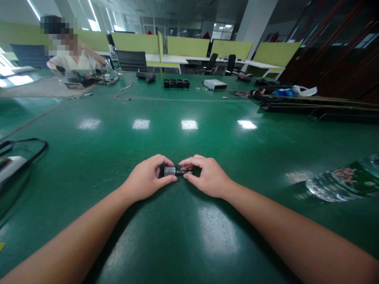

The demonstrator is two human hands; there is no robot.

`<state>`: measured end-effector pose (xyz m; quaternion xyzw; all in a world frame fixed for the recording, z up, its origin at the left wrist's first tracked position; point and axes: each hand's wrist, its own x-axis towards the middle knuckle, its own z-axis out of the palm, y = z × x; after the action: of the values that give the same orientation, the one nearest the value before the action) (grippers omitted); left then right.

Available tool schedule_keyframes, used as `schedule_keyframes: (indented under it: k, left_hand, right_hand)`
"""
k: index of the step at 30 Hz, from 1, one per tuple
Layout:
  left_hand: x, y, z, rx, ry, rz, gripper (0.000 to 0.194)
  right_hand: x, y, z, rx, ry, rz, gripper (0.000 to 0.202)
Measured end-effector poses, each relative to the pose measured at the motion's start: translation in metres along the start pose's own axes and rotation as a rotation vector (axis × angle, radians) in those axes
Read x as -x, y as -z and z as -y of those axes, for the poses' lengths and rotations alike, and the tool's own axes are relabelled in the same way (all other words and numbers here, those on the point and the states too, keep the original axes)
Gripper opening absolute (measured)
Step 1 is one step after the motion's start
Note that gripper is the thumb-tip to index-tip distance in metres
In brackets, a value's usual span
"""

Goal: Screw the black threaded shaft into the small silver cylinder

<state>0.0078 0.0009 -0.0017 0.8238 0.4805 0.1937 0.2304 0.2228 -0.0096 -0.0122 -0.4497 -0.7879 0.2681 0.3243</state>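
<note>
The left grip (146,178) is pinching a small grey metallic-looking cylinder with a black rear end and a thin dark stem (169,170), thumb lying along its near side and fingers curving round the far side. The right grip (212,178) is curling loosely about the stem's tip, its thumb and fingers standing apart; whether they are touching the stem, one cannot tell. The cylinder is sitting between the two hands, its stem pointing toward the right one, and the view is not showing whether it is resting on the glossy green surface (180,228) or being held just above it. It is looking stiff and probably fairly dense for its size, so a light pinch is likely to be enough. The smooth round barrel is probably inviting slipping or rolling, which is making the broad grey body the better place for holding; the slender stem is seeming the likelier part to bend under sideways force, so any hold there is calling for gentleness along its axis. Farther out, a clear plastic bottle with a green label (345,179) is lying to the right, and a white device beside a black cable (12,169) is resting to the left.
</note>
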Motion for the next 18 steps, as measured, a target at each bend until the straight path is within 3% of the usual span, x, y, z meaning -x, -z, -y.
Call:
schedule_keyframes:
  k: [18]
  left_hand:
    - [0.0015,0.0002,0.0007,0.005,0.009,0.015,0.033]
  right_hand:
    - [0.0012,0.0014,0.0019,0.084,0.083,0.048,0.022]
